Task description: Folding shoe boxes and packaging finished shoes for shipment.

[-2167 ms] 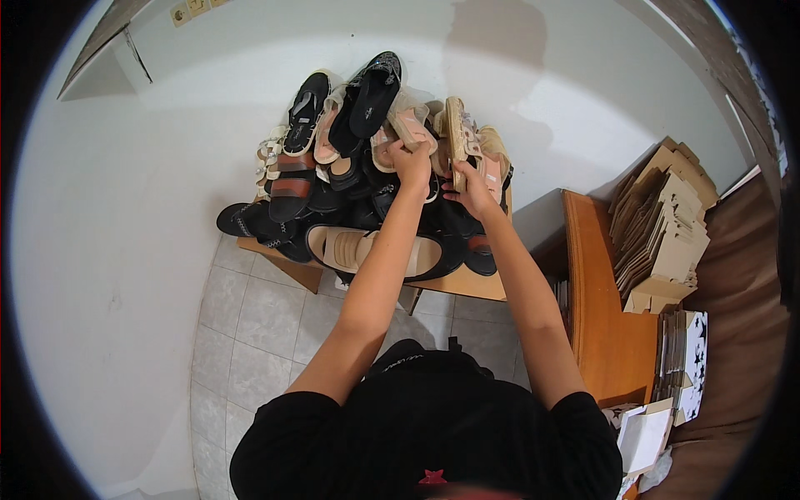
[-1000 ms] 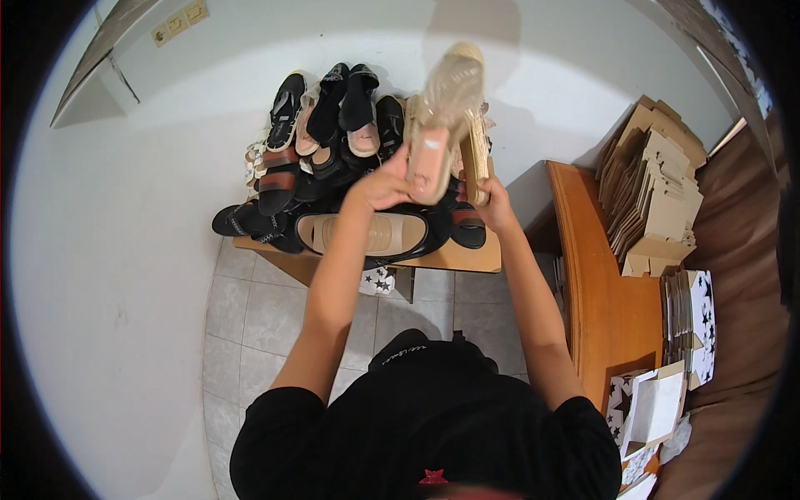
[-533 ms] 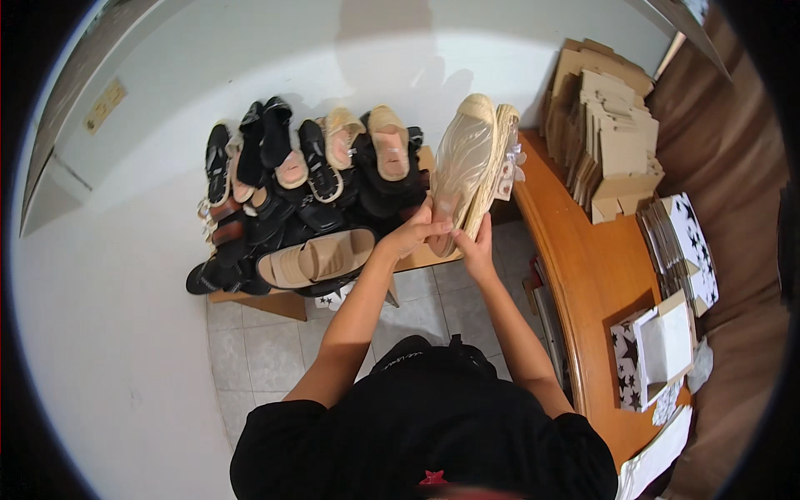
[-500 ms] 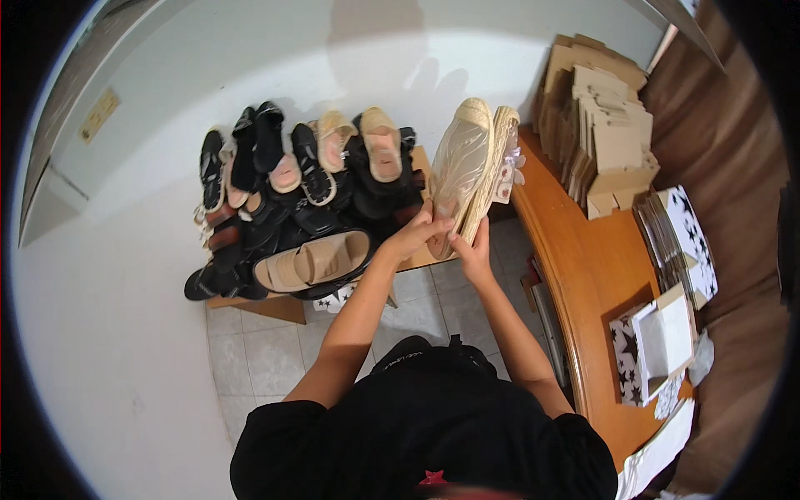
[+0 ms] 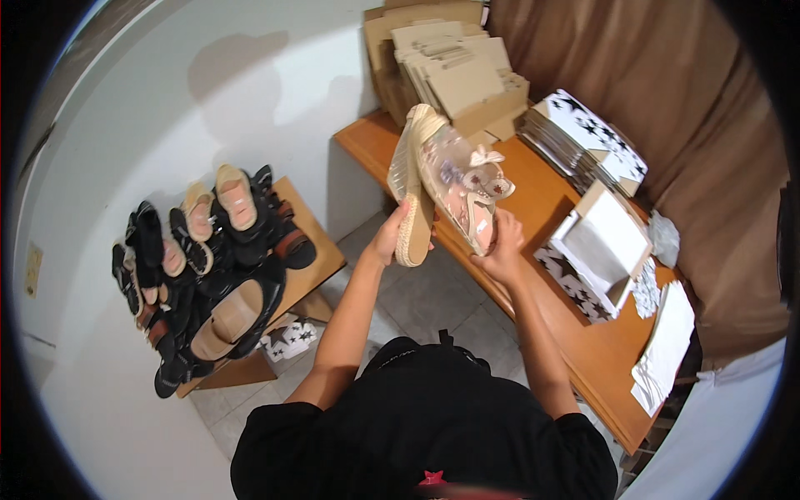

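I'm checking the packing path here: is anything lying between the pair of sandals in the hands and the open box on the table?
Nothing visible does. The left hand and right hand hold the pair of sandals in the air over the wooden table's edge. The open box sits just to their right, with only bare tabletop between.

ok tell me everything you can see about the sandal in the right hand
The beige open sandal with a pale bow and small flower trims looks wrapped in clear plastic. It is tilted, footbed facing the camera, above the orange wooden table's edge. The right hand grips its lower end; it rests against the rope-soled sandal in the left hand.
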{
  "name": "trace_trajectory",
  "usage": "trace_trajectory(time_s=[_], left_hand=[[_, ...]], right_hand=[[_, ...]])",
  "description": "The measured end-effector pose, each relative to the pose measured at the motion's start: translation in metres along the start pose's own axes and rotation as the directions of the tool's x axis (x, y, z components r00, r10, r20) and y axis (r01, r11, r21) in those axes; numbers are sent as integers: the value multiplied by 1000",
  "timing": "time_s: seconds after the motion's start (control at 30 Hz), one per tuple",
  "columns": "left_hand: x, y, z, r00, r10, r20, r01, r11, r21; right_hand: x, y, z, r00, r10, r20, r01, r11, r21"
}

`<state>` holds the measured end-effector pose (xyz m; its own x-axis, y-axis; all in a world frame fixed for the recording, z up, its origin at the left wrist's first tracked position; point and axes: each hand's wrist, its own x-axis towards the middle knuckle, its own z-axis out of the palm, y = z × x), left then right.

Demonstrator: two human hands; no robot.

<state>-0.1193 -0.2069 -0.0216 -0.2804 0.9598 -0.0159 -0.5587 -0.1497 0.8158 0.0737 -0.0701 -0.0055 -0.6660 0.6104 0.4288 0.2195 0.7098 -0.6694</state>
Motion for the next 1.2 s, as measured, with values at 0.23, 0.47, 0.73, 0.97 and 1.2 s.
trace_trajectory(time_s=[0.23, 0.47, 0.73, 0.97, 1.2], left_hand=[[49, -42, 39, 889, -167, 427, 324, 887, -328], [96, -99, 89, 550, -642, 534, 769, 639, -23], [140, -108, 148, 116, -555, 824, 836, 503, 221], [203, -120, 140, 4, -695, 719, 800, 433, 414], [264, -107, 167, 9, -858, 514, 444, 464, 766]], right_hand=[[-10, 46, -152, 983, -144, 110, 173, 926, -334], [-36, 57, -218, 984, -126, 127, 168, 894, -415], [-59, 81, -241, 994, 105, -28, -107, 901, -420], [-53, 74, -251, 970, 241, 20, -191, 817, -544], [-16, 55, -256, 963, 267, 23, -231, 872, -432]])
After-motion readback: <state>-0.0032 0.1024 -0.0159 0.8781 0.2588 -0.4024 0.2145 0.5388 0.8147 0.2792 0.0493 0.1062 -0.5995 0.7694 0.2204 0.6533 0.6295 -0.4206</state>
